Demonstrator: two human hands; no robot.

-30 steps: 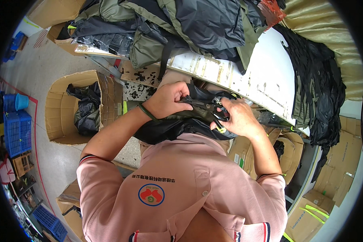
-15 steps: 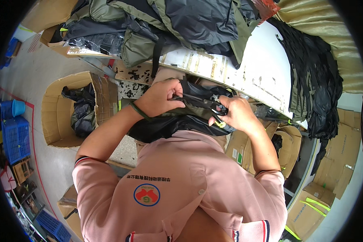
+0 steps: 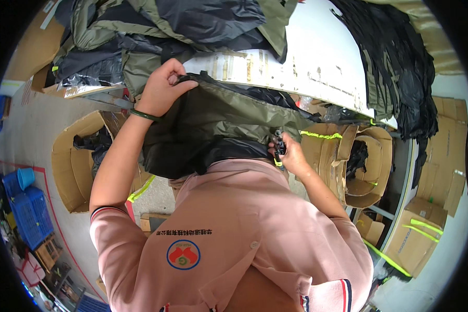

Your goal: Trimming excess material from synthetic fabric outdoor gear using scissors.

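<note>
A dark olive and black piece of thin fabric (image 3: pixel 239 109), perhaps a bag or garment, is spread over my lap in front of the table. My left hand (image 3: pixel 163 91) pinches its upper left edge between thumb and fingers, raised up to the table's front edge. Lower down and to the right, my right hand (image 3: pixel 292 155) is closed round a small black object (image 3: pixel 280 143) with a ring-like top, over the fabric's right part. Its exact kind is too small to tell. A bit of neon yellow shows below those fingers.
A white-topped table (image 3: pixel 322 57) stands ahead, with olive and black fabric piled on its left (image 3: pixel 208 26). Black straps (image 3: pixel 395 67) hang off its right end. Open cardboard boxes stand at left (image 3: pixel 70 166) and right (image 3: pixel 382 156). A neon yellow cord (image 3: pixel 322 135) lies at right.
My left hand has moved up and left, drawing the fabric's edge out so its olive face is spread. My right hand has dropped slightly, still round the black object. The hands are farther apart.
</note>
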